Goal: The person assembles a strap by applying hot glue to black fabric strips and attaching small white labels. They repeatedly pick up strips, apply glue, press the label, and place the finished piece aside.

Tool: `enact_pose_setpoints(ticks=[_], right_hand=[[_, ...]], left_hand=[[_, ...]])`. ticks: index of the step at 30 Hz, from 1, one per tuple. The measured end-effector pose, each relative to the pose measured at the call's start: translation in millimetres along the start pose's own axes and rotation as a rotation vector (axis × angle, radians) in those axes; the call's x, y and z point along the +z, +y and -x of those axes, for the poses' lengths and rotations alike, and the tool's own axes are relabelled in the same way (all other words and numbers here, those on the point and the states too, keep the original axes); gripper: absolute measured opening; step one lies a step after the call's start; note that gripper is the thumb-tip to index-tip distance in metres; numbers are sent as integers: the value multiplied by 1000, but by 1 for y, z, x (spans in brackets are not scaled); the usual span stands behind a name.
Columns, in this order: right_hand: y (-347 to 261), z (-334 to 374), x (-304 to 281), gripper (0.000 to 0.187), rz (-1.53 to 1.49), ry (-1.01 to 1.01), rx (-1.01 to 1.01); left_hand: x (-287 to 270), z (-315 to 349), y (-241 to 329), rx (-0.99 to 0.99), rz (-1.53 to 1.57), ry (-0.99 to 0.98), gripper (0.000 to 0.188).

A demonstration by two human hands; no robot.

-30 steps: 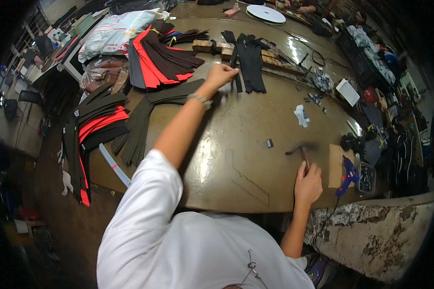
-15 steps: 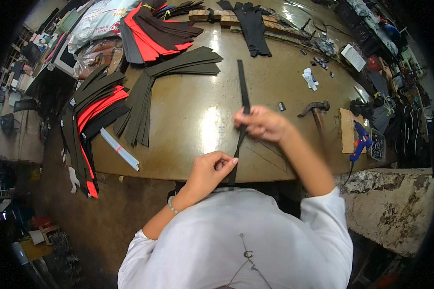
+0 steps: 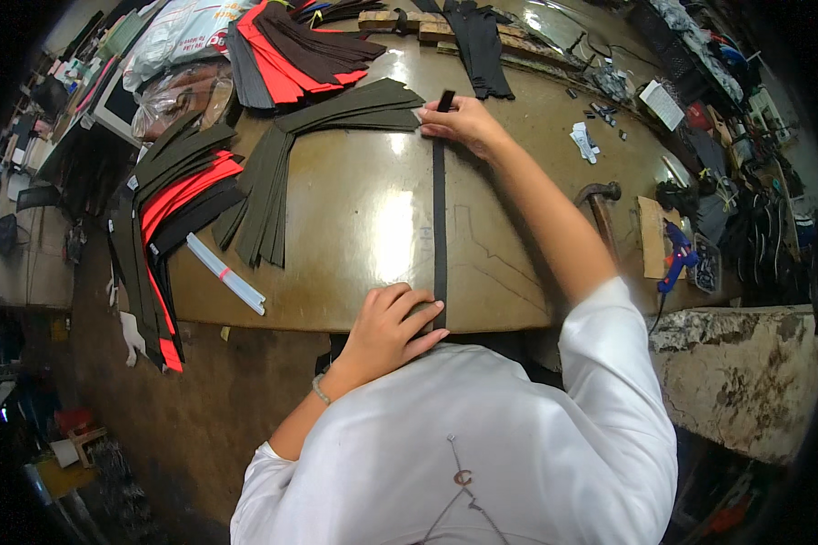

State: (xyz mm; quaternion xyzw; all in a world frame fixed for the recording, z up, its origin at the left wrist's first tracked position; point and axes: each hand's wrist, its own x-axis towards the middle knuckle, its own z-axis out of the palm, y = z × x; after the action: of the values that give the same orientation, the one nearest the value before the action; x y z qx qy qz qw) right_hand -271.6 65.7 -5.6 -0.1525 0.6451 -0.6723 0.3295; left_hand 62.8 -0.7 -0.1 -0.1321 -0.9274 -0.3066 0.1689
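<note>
A long black fabric strap (image 3: 440, 218) lies straight on the brown table, running away from me. At its far end my right hand (image 3: 459, 123) is closed on it, with the dark tip standing up above the fingers. My left hand (image 3: 393, 327) pinches the near end at the table's front edge, thumb and forefinger either side of it. A stack of dark olive fabric strips (image 3: 273, 173) reaches almost to my right fingertips.
On the left lie black and red strips (image 3: 186, 204) and a bundle of pale sticks (image 3: 227, 272). More strips (image 3: 295, 54) lie farther back. A hammer (image 3: 600, 209) and a blue glue gun (image 3: 675, 254) lie right of my forearm. Pencil-like lines mark the tabletop.
My right hand has moved away from me along the strap to its far end. The strap, twisted before, now lies flat and straight. My left hand has shifted slightly nearer the table edge.
</note>
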Motion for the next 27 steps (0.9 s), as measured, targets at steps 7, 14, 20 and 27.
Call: enact_pose_setpoints(ticks=[7,14,20,27], right_hand=[[8,0,13,93,-152,161,-126],[27,151,56,54,1046,-8,-516],[22,205,55,59,933,-52,-438],[-1,332,-137,69,544,1680,-558]], left_hand=[[3,1,-5,100,-32,82,15],[2,6,-5,102,-43,81,18],[10,10,-5,120,-53,139,16],[19,12,-7,137,-102,193,15]])
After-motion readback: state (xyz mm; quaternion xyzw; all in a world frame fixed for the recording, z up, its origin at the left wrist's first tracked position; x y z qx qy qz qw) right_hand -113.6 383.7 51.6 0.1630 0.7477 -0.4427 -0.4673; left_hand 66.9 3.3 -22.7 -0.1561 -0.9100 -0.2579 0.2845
